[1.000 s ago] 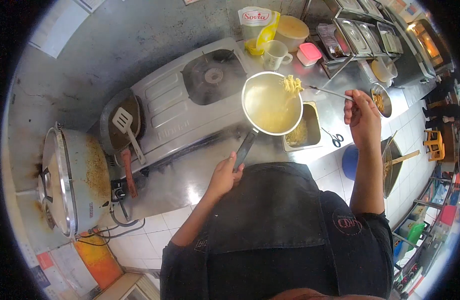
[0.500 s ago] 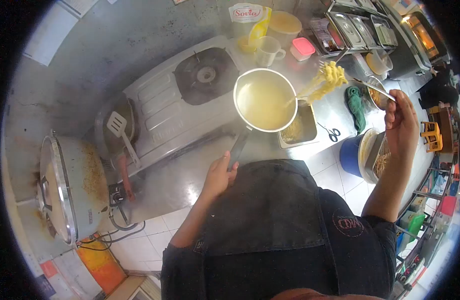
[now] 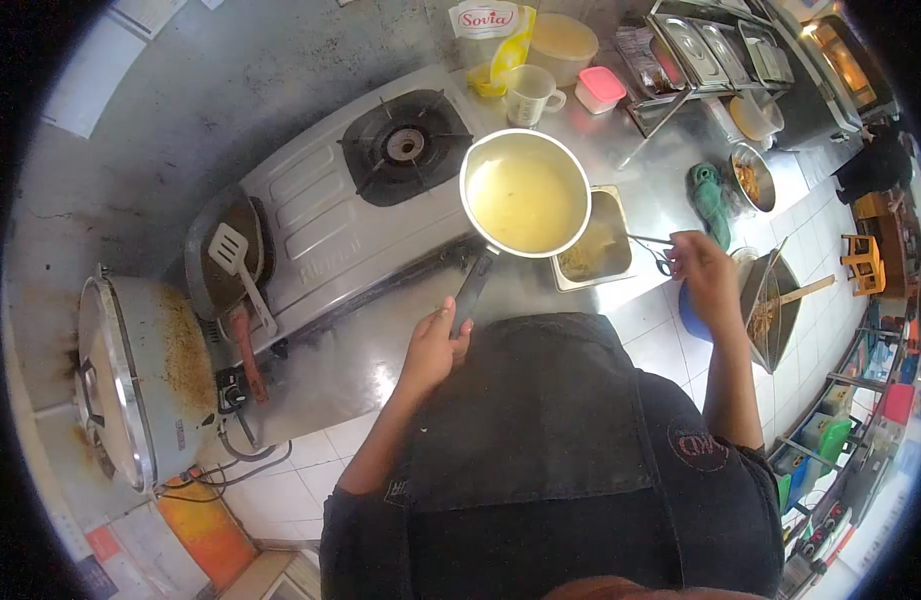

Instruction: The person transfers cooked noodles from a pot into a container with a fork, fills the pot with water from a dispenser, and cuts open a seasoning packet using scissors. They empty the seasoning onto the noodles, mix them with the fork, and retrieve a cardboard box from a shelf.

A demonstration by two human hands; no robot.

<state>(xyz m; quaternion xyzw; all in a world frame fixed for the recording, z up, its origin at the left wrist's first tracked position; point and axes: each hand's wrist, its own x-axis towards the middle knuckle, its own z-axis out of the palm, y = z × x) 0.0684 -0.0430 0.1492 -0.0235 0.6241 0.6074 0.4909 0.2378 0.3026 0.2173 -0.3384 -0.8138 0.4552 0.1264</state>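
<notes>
My left hand (image 3: 435, 345) is closed around the black handle of a saucepan (image 3: 477, 205), which hangs level over the counter beside the stove. Pale yellow liquid fills part of it. In my right hand (image 3: 705, 275) is a thin metal fork (image 3: 647, 238), pointing left toward a rectangular metal pan (image 3: 614, 275). Its tines are hard to make out. Yellowish noodles (image 3: 585, 255) lie in that pan, partly hidden behind the saucepan. Scissors (image 3: 664, 266) lie just left of my right hand, partly covered by it.
A stove (image 3: 310, 220) with a burner and a large lidded pot (image 3: 170, 370) stand left. A slotted spatula (image 3: 242, 275) rests on a frying pan (image 3: 208, 290). Behind are a measuring jug (image 3: 527, 98) and a pink-lidded tub (image 3: 598, 92). A green cloth (image 3: 709, 205) and a bowl (image 3: 752, 178) sit right.
My right hand has come down and left with the fork. The noodles that hung from the fork in the air no longer show there. The saucepan has shifted slightly up and left.
</notes>
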